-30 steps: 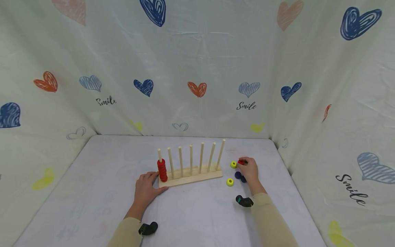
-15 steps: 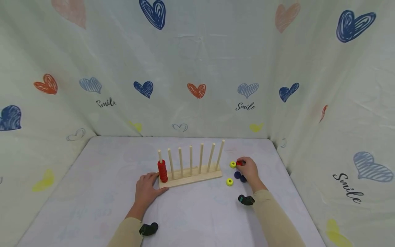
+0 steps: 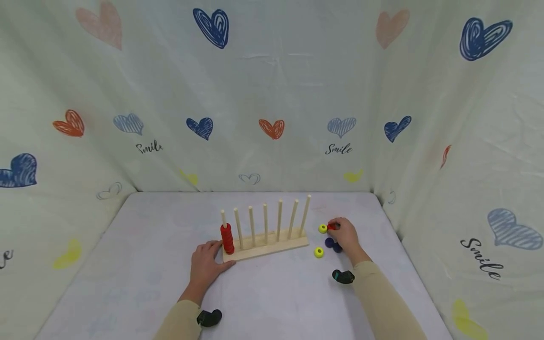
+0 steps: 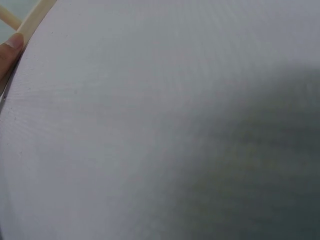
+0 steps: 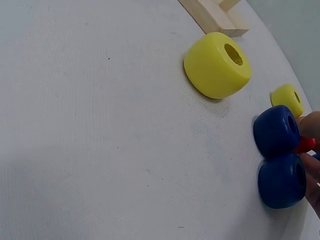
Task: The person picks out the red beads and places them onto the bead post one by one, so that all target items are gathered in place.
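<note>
A wooden peg stand (image 3: 272,248) with several upright pegs lies across the middle of the table in the head view. Red beads (image 3: 227,239) are stacked on its leftmost peg. My left hand (image 3: 205,267) grips the stand's left end, thumb at the front edge. To the right of the stand, my right hand (image 3: 346,236) pinches a red bead (image 3: 331,226), partly hidden by the fingers. A yellow bead (image 3: 323,229) sits just left of it. Two dark blue beads (image 5: 276,131) touch each other near the right fingers. Another yellow bead (image 5: 216,66) lies closer to me.
A white cloth covers the table (image 3: 272,302). Cloth walls (image 3: 272,94) printed with hearts stand behind and at both sides. In the right wrist view, a sliver of blue (image 5: 316,156) shows between the right fingers.
The right hand has shifted the red bead slightly left, towards the yellow one. The left hand stays on the stand. The head view has tilted a little.
</note>
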### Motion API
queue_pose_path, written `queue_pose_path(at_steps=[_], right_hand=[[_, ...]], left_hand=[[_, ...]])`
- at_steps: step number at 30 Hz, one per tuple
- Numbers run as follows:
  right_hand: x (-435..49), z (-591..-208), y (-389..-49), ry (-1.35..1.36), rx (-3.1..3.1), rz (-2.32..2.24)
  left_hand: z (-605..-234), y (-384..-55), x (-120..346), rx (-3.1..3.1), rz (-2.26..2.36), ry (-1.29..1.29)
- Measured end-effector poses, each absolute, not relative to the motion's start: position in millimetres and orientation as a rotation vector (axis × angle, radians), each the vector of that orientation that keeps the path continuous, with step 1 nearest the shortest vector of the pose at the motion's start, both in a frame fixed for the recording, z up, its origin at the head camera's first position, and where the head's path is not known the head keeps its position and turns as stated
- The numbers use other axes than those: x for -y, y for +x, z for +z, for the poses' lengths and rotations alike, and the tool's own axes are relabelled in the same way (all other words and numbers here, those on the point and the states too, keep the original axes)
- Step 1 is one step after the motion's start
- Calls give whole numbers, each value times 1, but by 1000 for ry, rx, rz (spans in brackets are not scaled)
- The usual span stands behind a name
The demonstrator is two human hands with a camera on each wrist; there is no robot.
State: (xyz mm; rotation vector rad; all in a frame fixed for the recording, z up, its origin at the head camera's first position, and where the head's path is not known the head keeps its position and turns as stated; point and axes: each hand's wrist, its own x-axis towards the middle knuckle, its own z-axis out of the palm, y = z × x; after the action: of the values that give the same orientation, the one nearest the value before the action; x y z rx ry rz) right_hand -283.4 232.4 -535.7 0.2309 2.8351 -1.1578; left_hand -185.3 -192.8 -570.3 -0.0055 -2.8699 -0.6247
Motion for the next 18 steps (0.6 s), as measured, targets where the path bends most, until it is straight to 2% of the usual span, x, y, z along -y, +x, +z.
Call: queue_pose_path(at_steps=[18], right_hand=[[-235,-542,-279,181,-2880,-1172]], left_hand=[[-570,-183,192,2861,-622,-13]])
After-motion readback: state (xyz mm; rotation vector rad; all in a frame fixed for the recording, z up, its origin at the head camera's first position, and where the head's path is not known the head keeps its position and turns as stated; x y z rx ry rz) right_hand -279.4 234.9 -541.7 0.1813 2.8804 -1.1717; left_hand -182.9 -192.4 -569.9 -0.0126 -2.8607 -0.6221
